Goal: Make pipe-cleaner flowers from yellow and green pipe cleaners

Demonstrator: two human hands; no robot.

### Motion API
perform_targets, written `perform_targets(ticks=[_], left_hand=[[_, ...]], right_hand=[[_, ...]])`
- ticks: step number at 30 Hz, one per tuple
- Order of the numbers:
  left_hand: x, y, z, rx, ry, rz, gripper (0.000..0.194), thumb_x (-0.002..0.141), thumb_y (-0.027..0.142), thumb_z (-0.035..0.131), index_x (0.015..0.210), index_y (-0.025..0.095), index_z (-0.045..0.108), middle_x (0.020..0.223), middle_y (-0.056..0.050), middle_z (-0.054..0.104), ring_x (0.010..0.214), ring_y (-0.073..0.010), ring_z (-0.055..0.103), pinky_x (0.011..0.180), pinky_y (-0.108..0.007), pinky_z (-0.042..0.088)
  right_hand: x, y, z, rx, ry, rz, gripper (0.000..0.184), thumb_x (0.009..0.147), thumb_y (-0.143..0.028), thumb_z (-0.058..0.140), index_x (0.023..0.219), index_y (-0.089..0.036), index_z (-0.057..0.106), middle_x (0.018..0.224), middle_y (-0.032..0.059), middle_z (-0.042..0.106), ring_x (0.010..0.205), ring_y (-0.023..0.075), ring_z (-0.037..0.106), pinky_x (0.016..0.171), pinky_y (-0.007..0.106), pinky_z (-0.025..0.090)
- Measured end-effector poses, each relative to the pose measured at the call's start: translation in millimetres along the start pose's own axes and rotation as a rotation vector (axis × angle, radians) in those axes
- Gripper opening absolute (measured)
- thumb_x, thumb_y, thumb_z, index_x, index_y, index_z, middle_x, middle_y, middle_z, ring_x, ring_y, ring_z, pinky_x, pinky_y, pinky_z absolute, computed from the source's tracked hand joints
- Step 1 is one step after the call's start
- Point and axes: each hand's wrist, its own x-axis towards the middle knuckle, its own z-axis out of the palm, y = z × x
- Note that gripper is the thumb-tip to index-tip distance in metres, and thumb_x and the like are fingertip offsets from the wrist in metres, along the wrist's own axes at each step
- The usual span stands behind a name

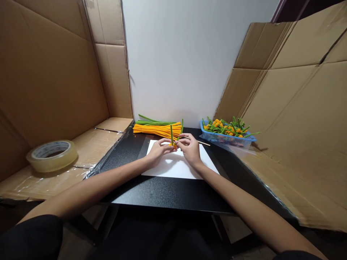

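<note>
Orange-and-green piece: the small orange-and-green piece [174, 145] sits between your two hands, above the white sheet, with its orange part low among your fingertips.
Green stems: one green stem [171, 133] stands nearly upright from it; a second leans slightly by your right fingers.
Left hand: your left hand [158, 151] pinches the piece from its left side, thumb and fingers drawn together.
Right hand: your right hand [192, 150] pinches it from the other side, index finger arched above the thumb.
White sheet: the white sheet [162, 169] lies flat on the black table [141, 191], beneath your hands.
Stick: a thin pale stick [204, 143] reaches out from behind your right hand; you cannot tell whether they touch.
Strips: a bundle of orange strips [154, 129] lies beyond your hands, with green strips [151, 122] just behind it.
Blue basket: to the right, the blue basket [226, 138] holds many orange-and-green bits.
Tape roll: far left, a tape roll [55, 164] lies on cardboard [89, 141].
</note>
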Motion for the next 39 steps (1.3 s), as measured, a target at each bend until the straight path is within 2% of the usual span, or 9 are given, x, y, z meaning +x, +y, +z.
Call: perform_targets(ticks=[5, 9, 14, 21, 27, 33, 39], left_hand=[[0, 0, 0.8, 0.013, 0.049, 0.022, 0.032, 0.058, 0.01, 0.083, 0.084, 0.012, 0.064, 0.075, -0.008, 0.076, 0.071, -0.0196, 0.075, 0.093, -0.041, 0.057], [-2, 1, 2.6, 0.041, 0.072, 0.04, 0.031, 0.057, 0.014, 0.085, 0.08, 0.012, 0.064, 0.072, -0.009, 0.076, 0.07, -0.0194, 0.075, 0.092, -0.041, 0.058], [-3, -2, 2.9, 0.001, 0.104, 0.074, 0.028, 0.056, 0.015, 0.087, 0.073, 0.011, 0.065, 0.076, -0.009, 0.077, 0.073, -0.0196, 0.075, 0.094, -0.041, 0.058], [-1, -4, 0.5, 0.047, 0.15, 0.081, 0.021, 0.059, 0.01, 0.082, 0.072, 0.01, 0.066, 0.073, -0.008, 0.075, 0.069, -0.0179, 0.073, 0.094, -0.042, 0.057], [-2, -3, 1.7, 0.077, 0.111, 0.099, 0.02, 0.059, 0.013, 0.082, 0.07, 0.012, 0.065, 0.074, -0.007, 0.075, 0.071, -0.0184, 0.073, 0.091, -0.042, 0.058], [0, -5, 1.1, 0.06, 0.14, 0.1, 0.02, 0.054, 0.014, 0.081, 0.066, 0.012, 0.065, 0.073, -0.006, 0.074, 0.068, -0.0171, 0.071, 0.088, -0.041, 0.058], [0, -2, 2.3, 0.033, 0.167, 0.065, 0.017, 0.053, 0.011, 0.079, 0.066, 0.012, 0.068, 0.07, -0.005, 0.072, 0.065, -0.016, 0.069, 0.087, -0.041, 0.059]], right_hand=[[-1, 0, 2, -0.023, 0.035, 0.008, 0.04, 0.067, -0.032, 0.077, 0.101, -0.02, 0.059, 0.077, 0.004, 0.075, 0.069, 0.0219, 0.073, 0.072, 0.035, 0.057], [-1, 1, 3, 0.044, 0.066, 0.054, 0.049, 0.064, -0.031, 0.08, 0.103, -0.021, 0.052, 0.075, 0.0019, 0.075, 0.067, 0.0207, 0.072, 0.071, 0.034, 0.056], [-3, 3, 6, 0.124, 0.018, 0.1, 0.054, 0.06, -0.038, 0.087, 0.099, -0.02, 0.054, 0.073, 0.0013, 0.074, 0.065, 0.0202, 0.071, 0.068, 0.034, 0.056], [-6, -1, 8, 0.052, -0.066, 0.068, 0.041, 0.063, -0.042, 0.085, 0.086, -0.019, 0.06, 0.078, 0.0054, 0.075, 0.053, 0.0164, 0.065, 0.056, 0.032, 0.055], [-4, -1, 7, -0.051, -0.034, -0.005, 0.032, 0.069, -0.031, 0.074, 0.097, -0.02, 0.063, 0.073, 0.0015, 0.072, 0.052, 0.0164, 0.064, 0.05, 0.029, 0.052], [1, 7, 5, -0.196, -0.092, -0.063, 0.02, 0.073, -0.03, 0.066, 0.082, -0.017, 0.078, 0.078, 0.0075, 0.077, 0.057, 0.019, 0.065, 0.056, 0.032, 0.052], [9, 9, -1, -0.184, -0.232, -0.106, 0.018, 0.073, -0.03, 0.067, 0.078, -0.022, 0.082, 0.092, 0.008, 0.079, 0.074, 0.0222, 0.069, 0.068, 0.034, 0.055]])
